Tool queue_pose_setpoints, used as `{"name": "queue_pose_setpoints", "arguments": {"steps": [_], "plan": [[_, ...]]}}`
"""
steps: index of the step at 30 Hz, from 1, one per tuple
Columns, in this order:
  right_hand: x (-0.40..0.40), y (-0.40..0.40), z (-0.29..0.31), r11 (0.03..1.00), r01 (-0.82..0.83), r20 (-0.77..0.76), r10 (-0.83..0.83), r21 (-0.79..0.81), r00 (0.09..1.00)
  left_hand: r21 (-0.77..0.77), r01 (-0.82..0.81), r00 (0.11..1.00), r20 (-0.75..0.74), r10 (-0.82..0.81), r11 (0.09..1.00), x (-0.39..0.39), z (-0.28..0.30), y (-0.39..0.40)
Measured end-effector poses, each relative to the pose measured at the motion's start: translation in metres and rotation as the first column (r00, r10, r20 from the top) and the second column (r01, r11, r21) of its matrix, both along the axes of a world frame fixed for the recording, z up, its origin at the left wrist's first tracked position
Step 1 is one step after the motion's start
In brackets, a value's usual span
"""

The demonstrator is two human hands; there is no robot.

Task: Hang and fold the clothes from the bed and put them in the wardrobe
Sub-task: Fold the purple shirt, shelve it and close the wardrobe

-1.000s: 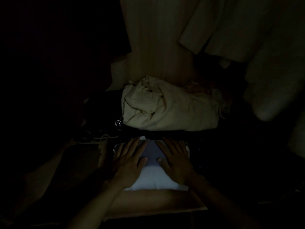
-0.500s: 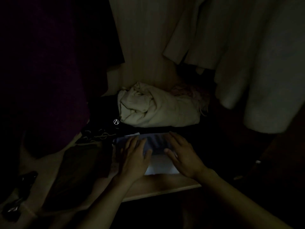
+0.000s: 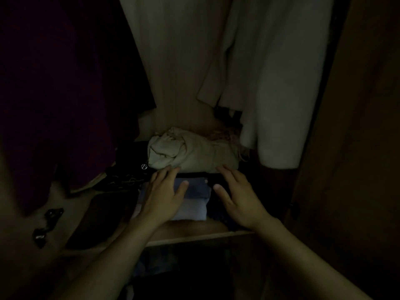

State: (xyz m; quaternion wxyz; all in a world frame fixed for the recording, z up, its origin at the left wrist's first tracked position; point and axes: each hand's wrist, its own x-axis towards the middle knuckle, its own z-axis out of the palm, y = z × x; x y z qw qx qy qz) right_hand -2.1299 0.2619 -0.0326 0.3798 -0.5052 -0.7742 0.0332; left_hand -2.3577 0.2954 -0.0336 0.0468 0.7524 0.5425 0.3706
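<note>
Folded pale blue cloth stack (image 3: 195,200) lies on the wooden wardrobe shelf (image 3: 194,236), long axis running away from the person, directly under the left hand (image 3: 163,197), which rests flat and spread on its left half; the right hand (image 3: 239,197) is open, fingers splayed, just beside its right edge over dark fabric, gripping nothing. Count: two hands, one blue stack, one rumpled cream bundle (image 3: 192,151) just behind it, one pale hanging coat (image 3: 275,83) upper right.

The folded blue cloth (image 3: 195,199) now lies deeper on the shelf (image 3: 194,236), nearer the cream bundle (image 3: 192,153). The right hand (image 3: 240,197) has slid off it onto dark cloth beside it, and the left hand (image 3: 164,194) has reached further toward the bundle.
</note>
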Motion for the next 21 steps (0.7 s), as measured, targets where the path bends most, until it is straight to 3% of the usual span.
{"name": "queue_pose_setpoints", "arguments": {"steps": [5, 10, 21], "plan": [[0.016, -0.048, 0.009, 0.997, -0.066, -0.043, 0.068, 0.047, 0.997, 0.051, -0.004, 1.0, 0.007, 0.004, 0.999, 0.018, 0.01, -0.071], [0.022, -0.096, 0.006, 0.995, -0.095, -0.085, 0.097, 0.022, 0.992, -0.021, -0.049, 0.995, -0.085, 0.047, 0.999, 0.021, 0.013, -0.128], [0.016, -0.186, 0.041, 0.997, -0.057, -0.019, 0.058, 0.049, 0.998, 0.064, -0.043, 0.997, -0.055, 0.047, 0.997, 0.01, 0.043, -0.217]]}}
